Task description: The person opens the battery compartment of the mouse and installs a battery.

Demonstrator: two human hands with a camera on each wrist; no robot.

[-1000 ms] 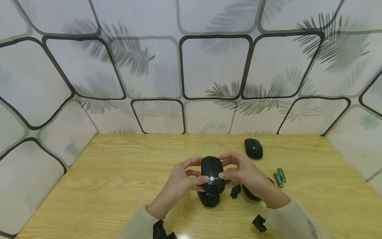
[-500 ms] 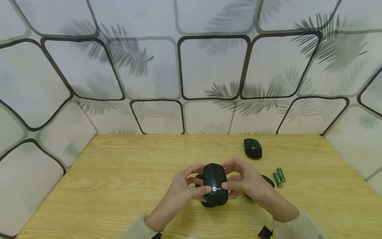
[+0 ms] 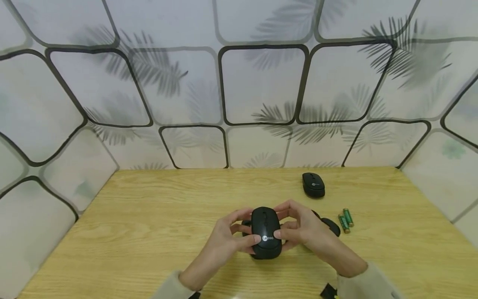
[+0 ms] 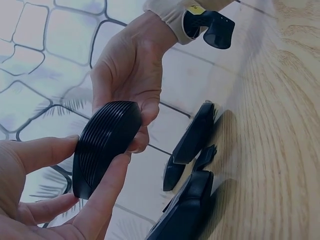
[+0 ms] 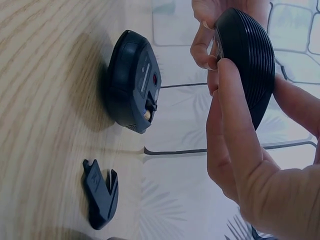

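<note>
Both hands hold a black computer mouse (image 3: 266,232) above the table, its buttons and pale logo facing up in the head view. My left hand (image 3: 233,232) grips its left side, thumb near the logo. From the right side my right hand (image 3: 298,226) pinches it with thumb and fingers. Ribbed sides of the mouse show in the left wrist view. Below it, a second mouse (image 5: 132,82) lies belly-up with its battery compartment uncovered; in the head view the held mouse mostly hides it. A loose black battery cover (image 5: 100,192) lies near that one.
Two green batteries (image 3: 345,220) lie on the wooden table (image 3: 168,216) to the right. Another black mouse (image 3: 313,185) sits at the back right. Behind my right wrist, a further dark mouse (image 3: 331,226) is partly hidden. A patterned wall (image 3: 261,83) borders the table's far edge.
Both hands have brought the held mouse closer to the body, mostly covering the belly-up mouse in the head view. The loose cover is now hidden there behind the right hand.
</note>
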